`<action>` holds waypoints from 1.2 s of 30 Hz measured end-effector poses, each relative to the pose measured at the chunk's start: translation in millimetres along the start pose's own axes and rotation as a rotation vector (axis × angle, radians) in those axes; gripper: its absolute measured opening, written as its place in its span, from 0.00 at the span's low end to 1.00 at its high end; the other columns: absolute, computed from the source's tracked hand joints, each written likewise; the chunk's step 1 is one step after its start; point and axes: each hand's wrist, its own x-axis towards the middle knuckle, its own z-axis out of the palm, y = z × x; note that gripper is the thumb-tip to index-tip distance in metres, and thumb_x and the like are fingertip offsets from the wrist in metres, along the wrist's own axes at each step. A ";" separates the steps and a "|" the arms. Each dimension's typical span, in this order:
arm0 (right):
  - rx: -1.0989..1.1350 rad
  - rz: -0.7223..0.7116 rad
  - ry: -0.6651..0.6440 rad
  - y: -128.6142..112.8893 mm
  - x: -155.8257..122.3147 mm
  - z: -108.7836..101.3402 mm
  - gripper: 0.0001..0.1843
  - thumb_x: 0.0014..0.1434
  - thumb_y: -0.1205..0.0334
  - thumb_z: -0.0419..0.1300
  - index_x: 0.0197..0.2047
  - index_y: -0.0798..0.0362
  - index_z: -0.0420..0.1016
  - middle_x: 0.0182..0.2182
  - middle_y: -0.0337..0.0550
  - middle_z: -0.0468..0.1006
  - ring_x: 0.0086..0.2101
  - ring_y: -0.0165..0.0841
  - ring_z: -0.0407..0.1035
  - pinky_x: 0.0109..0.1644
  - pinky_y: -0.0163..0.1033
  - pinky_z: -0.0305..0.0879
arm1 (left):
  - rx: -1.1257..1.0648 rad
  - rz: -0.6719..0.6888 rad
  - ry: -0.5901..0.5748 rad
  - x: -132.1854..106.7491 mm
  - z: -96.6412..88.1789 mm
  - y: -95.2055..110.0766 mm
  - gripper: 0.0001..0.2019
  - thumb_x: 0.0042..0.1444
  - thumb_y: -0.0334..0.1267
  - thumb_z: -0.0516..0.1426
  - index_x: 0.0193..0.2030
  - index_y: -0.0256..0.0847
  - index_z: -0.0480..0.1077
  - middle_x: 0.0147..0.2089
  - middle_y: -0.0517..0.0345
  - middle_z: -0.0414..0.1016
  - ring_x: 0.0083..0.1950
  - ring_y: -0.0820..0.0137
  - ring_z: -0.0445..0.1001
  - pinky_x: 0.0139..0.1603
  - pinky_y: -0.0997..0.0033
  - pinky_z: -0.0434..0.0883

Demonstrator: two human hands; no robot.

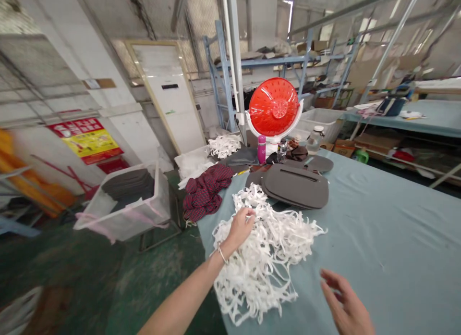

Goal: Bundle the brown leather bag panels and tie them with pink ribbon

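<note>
The person's left hand (242, 225) bends its fingers over tangled white strips (248, 265) heaped on the blue-green table covering (389, 224), its grip impossible to tell, while the right hand (347, 303) hangs loosely open nearby.

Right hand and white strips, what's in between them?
In the head view, a stretch of blue-green tabletop lies between the right hand and the white strips.
</note>
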 end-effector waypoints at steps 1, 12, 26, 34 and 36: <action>-0.020 -0.078 -0.088 -25.7 23.3 29.2 0.19 0.59 0.46 0.52 0.47 0.49 0.70 0.41 0.48 0.76 0.37 0.38 0.73 0.37 0.42 0.72 | 0.020 -0.002 -0.008 14.9 -6.6 -15.5 0.12 0.54 0.26 0.50 0.43 0.38 0.67 0.44 0.53 0.72 0.48 0.69 0.70 0.53 0.67 0.65; -0.770 -0.809 -0.122 -128.4 204.7 199.0 0.10 0.57 0.75 0.51 0.34 0.55 0.72 0.40 0.52 0.73 0.49 0.43 0.60 0.53 0.48 0.53 | 0.223 0.010 -0.225 71.1 16.6 -105.5 0.08 0.52 0.30 0.55 0.38 0.41 0.72 0.46 0.52 0.71 0.54 0.60 0.65 0.59 0.54 0.54; -0.342 -0.637 0.222 -139.3 125.9 41.3 0.14 0.65 0.68 0.48 0.50 0.51 0.71 0.35 0.43 0.68 0.34 0.29 0.64 0.37 0.33 0.61 | -0.173 0.115 0.011 87.1 -27.6 -17.7 0.10 0.59 0.41 0.53 0.46 0.42 0.68 0.49 0.52 0.72 0.56 0.62 0.66 0.60 0.60 0.58; -0.196 -0.183 0.045 -80.2 -32.1 -9.4 0.08 0.61 0.59 0.55 0.41 0.53 0.72 0.28 0.39 0.69 0.29 0.29 0.63 0.33 0.35 0.59 | -0.438 0.134 -1.096 -46.5 41.4 116.6 0.22 0.62 0.54 0.45 0.29 0.38 0.66 0.24 0.63 0.61 0.28 0.74 0.61 0.29 0.75 0.60; -0.251 -0.019 -0.021 -55.5 -80.5 -38.1 0.09 0.62 0.59 0.53 0.37 0.53 0.71 0.27 0.38 0.70 0.28 0.29 0.64 0.34 0.35 0.57 | -0.431 0.081 -1.288 -84.5 61.2 122.1 0.19 0.60 0.53 0.49 0.30 0.38 0.65 0.24 0.65 0.58 0.26 0.75 0.57 0.27 0.77 0.57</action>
